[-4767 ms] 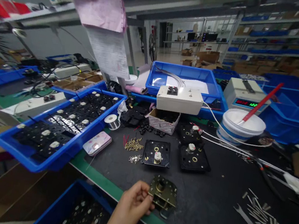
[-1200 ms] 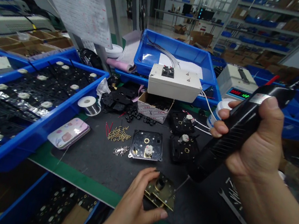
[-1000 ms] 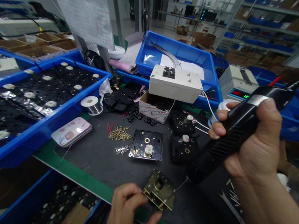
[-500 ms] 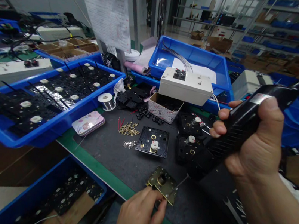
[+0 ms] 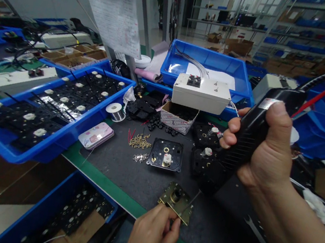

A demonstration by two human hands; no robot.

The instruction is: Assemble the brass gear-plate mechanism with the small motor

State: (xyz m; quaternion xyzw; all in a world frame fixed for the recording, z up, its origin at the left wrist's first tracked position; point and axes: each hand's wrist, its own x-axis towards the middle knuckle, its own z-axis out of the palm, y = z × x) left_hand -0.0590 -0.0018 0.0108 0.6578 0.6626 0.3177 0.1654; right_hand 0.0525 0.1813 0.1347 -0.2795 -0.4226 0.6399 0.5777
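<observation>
Brass-coloured plate (image 5: 176, 202) lies on the dark mat at the bench's near edge, just beyond our left hand (image 5: 152, 237), whose fingertips pinch its near rim. Our right hand (image 5: 264, 152) is wrapped tight round the black electric screwdriver (image 5: 245, 141); its thin bit slants down to the plate's right corner.

Risks, largest first. We judge the driver heavy against so light a pinch: if the bit bites at that slant, the plate may spin or skate off the edge toward us. A bit that slips out may jab the left fingertips close beside it. A loose screw could roll among the brass screws (image 5: 140, 140) farther out.

Hard to make out: whether the bit sits in a screw head, too small to tell. Our left hand covers the plate's near rim, and the driver's cord runs out of frame.
</observation>
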